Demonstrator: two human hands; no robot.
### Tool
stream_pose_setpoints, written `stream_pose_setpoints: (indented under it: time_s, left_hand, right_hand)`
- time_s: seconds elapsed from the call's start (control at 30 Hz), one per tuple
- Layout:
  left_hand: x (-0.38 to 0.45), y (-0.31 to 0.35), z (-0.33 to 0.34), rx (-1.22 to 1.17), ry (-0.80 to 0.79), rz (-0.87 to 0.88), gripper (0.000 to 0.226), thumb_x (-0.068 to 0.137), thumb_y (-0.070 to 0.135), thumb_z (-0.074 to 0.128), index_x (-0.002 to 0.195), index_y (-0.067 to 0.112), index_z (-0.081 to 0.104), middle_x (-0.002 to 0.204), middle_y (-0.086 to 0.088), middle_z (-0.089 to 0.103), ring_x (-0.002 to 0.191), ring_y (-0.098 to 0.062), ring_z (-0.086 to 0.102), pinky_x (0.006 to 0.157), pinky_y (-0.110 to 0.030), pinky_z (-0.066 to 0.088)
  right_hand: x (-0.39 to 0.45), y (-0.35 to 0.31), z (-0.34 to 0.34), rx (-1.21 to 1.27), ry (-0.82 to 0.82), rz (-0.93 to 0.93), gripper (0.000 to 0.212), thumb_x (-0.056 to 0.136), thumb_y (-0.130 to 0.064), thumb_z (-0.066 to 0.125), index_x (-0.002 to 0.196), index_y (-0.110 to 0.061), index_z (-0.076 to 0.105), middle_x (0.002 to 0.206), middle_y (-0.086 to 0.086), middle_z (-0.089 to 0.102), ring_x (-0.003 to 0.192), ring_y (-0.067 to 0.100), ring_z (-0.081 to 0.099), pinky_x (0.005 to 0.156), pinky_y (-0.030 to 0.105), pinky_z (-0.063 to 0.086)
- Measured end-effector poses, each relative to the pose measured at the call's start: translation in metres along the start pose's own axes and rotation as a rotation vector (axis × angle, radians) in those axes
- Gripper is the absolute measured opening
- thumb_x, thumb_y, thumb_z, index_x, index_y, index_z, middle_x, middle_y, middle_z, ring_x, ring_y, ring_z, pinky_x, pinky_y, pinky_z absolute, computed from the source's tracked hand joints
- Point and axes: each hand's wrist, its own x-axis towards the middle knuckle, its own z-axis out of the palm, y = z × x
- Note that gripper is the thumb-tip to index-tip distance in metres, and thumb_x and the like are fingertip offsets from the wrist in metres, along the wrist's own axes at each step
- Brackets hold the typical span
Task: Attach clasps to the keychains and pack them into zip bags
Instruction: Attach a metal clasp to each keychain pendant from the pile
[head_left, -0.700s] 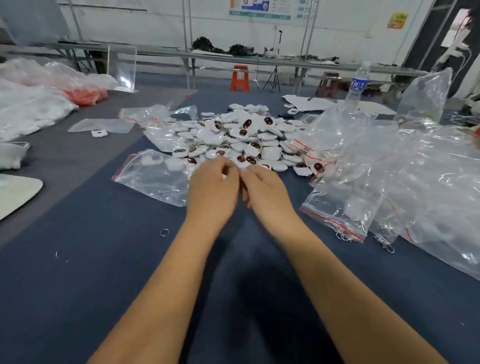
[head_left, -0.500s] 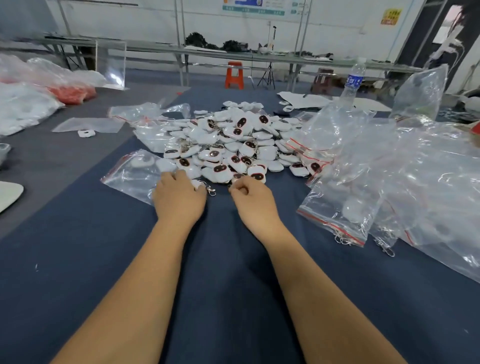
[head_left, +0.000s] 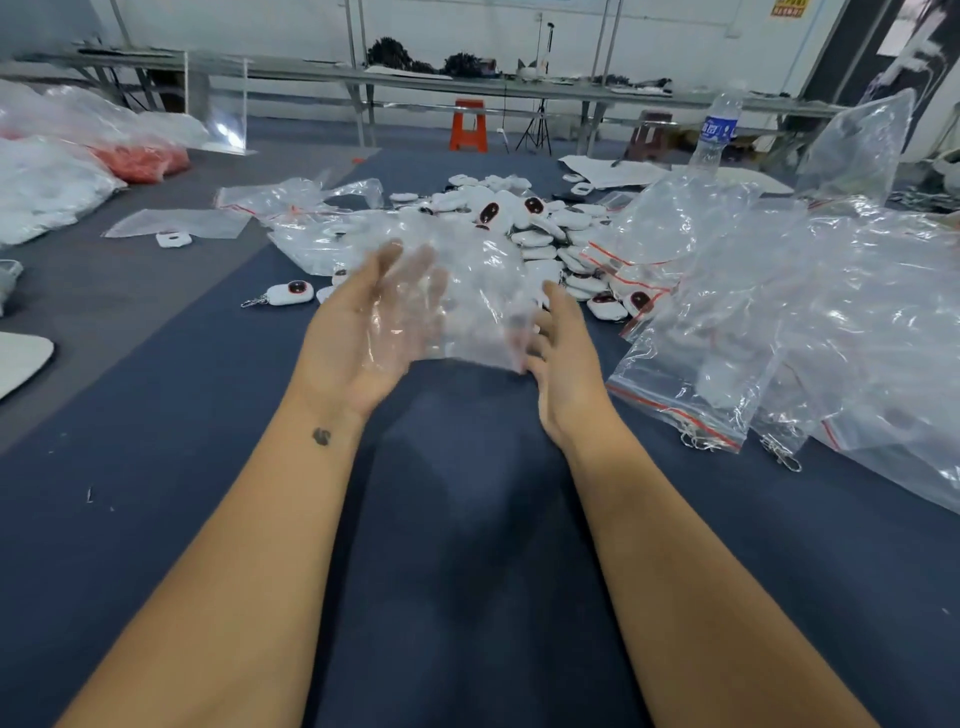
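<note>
I have one clear zip bag (head_left: 467, 306) raised between my hands in front of the keychain pile (head_left: 524, 223), so I judge this the packing step: next I must find its mouth and open it. My left hand (head_left: 363, 322) lies flat-fingered under it; my right hand (head_left: 563, 358) touches its edge, grip unclear. One clasped keychain (head_left: 291, 293) waits left, on the blue table (head_left: 467, 519); the pile is past counting.

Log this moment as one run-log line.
left hand: open, under clear zip bag | right hand: open, at bag edge | keychain pile: behind
</note>
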Motion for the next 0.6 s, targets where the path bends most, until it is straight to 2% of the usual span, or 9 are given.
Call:
stream_pose_setpoints:
  time_s: [0.07,0.13,0.23,0.3,0.37,0.43,0.5,0.57,0.6]
  left_hand:
    - [0.003,-0.001,-0.010,0.044,0.020,-0.062,0.028,0.103,0.020,0.045,0.091,0.013,0.069,0.091,0.000,0.074,0.081,-0.014,0.074,0.069,-0.030,0.061]
    - [0.007,-0.001,-0.017,0.236,0.087,-0.050,0.024,0.104,0.021,0.044,0.099,0.012,0.066,0.094,0.000,0.070,0.082,-0.015,0.072,0.077,-0.033,0.058]
    - [0.013,-0.003,-0.020,0.584,0.301,0.132,0.024,0.103,0.021,0.046,0.087,0.019,0.064,0.070,0.004,0.064,0.052,-0.008,0.056,0.047,-0.023,0.049]
    - [0.015,-0.006,-0.022,0.768,0.420,0.261,0.026,0.101,0.022,0.046,0.081,0.025,0.061,0.063,0.009,0.057,0.045,-0.006,0.047,0.043,-0.018,0.041]
    - [0.016,-0.008,-0.025,0.864,0.472,0.336,0.025,0.101,0.022,0.044,0.082,0.025,0.059,0.064,0.010,0.057,0.046,-0.007,0.046,0.043,-0.018,0.042]
    - [0.016,-0.008,-0.026,0.892,0.512,0.368,0.019,0.099,0.022,0.044,0.087,0.020,0.058,0.071,0.007,0.059,0.053,-0.010,0.050,0.049,-0.021,0.044]
    - [0.017,-0.009,-0.025,0.976,0.584,0.401,0.014,0.093,0.021,0.049,0.103,0.021,0.057,0.092,0.005,0.061,0.080,-0.016,0.056,0.070,-0.028,0.044]
    - [0.013,-0.008,-0.024,1.274,0.751,0.557,0.037,0.083,0.023,0.055,0.120,0.022,0.053,0.120,0.001,0.052,0.112,-0.022,0.044,0.089,-0.030,0.032]
    - [0.009,-0.009,-0.020,1.384,0.759,0.706,0.042,0.079,0.024,0.057,0.122,0.022,0.052,0.125,-0.001,0.048,0.116,-0.023,0.041,0.091,-0.030,0.028]
  right_hand:
    - [0.000,-0.005,-0.008,0.130,-0.104,0.036,0.041,0.102,-0.041,0.041,0.130,-0.018,0.059,0.109,0.005,0.073,0.098,0.023,0.070,0.094,0.043,0.052]
    - [-0.002,-0.008,-0.013,0.145,-0.200,0.061,0.034,0.100,-0.035,0.043,0.117,-0.014,0.064,0.093,0.004,0.075,0.089,0.026,0.067,0.097,0.048,0.047]
    - [-0.003,-0.008,-0.014,0.053,-0.279,0.069,0.027,0.096,-0.026,0.047,0.102,-0.013,0.070,0.088,0.006,0.072,0.082,0.027,0.063,0.088,0.046,0.048]
    - [-0.003,-0.008,-0.014,0.055,-0.306,0.092,0.029,0.096,-0.029,0.047,0.095,-0.015,0.074,0.094,0.009,0.072,0.084,0.028,0.063,0.085,0.043,0.049]
    - [-0.001,-0.008,-0.014,0.074,-0.329,0.110,0.030,0.096,-0.027,0.047,0.092,-0.016,0.075,0.094,0.009,0.073,0.084,0.027,0.063,0.080,0.039,0.051]
    - [0.000,-0.007,-0.013,-0.016,-0.322,0.081,0.023,0.095,-0.013,0.048,0.095,-0.011,0.072,0.088,0.008,0.071,0.077,0.023,0.061,0.071,0.032,0.052]
    - [0.001,-0.004,-0.010,-0.143,-0.285,0.040,0.022,0.092,-0.001,0.051,0.092,-0.008,0.071,0.083,0.009,0.067,0.070,0.018,0.058,0.062,0.026,0.052]
    - [0.001,0.000,-0.009,-0.198,-0.232,0.015,0.022,0.092,0.002,0.053,0.089,-0.009,0.071,0.081,0.008,0.067,0.070,0.017,0.058,0.061,0.024,0.053]
    - [0.002,0.001,-0.009,-0.202,-0.199,0.007,0.021,0.092,0.002,0.054,0.088,-0.009,0.071,0.081,0.008,0.068,0.072,0.017,0.059,0.063,0.024,0.053]
